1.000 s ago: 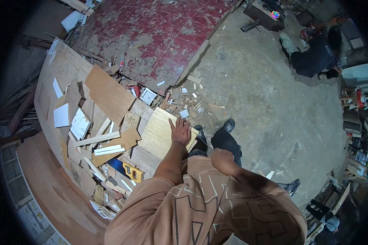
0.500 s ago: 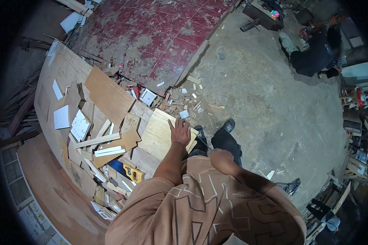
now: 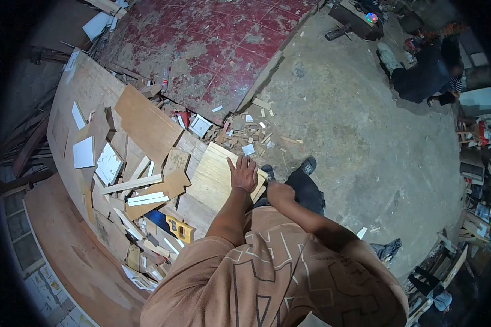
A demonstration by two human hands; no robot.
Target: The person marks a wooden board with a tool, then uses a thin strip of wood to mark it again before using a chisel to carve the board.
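My left hand point(image 3: 244, 175) lies with fingers spread on a pale wooden board point(image 3: 211, 173), pressing on it near its right end. The board rests on the cluttered workbench in front of me. At the board's right edge, my right hand point(image 3: 281, 194) is closed in a fist around a thin, rod-like tool, which the fist and the board edge now mostly hide. A handsaw with a yellow handle point(image 3: 180, 229) and dark blue blade lies on the bench, left of my left forearm.
Brown panels point(image 3: 150, 124), white-faced pieces point(image 3: 83, 152) and wood strips point(image 3: 132, 186) litter the workbench point(image 3: 65, 103). Offcuts point(image 3: 245, 128) are scattered on the concrete floor point(image 3: 360, 152) beyond it. A person point(image 3: 425, 76) sits low at the far right, near a dark box point(image 3: 354, 20).
My right hand has moved left and forward, up to the board's edge, and the thin tool that showed before is now mostly hidden. My left hand stays on the board.
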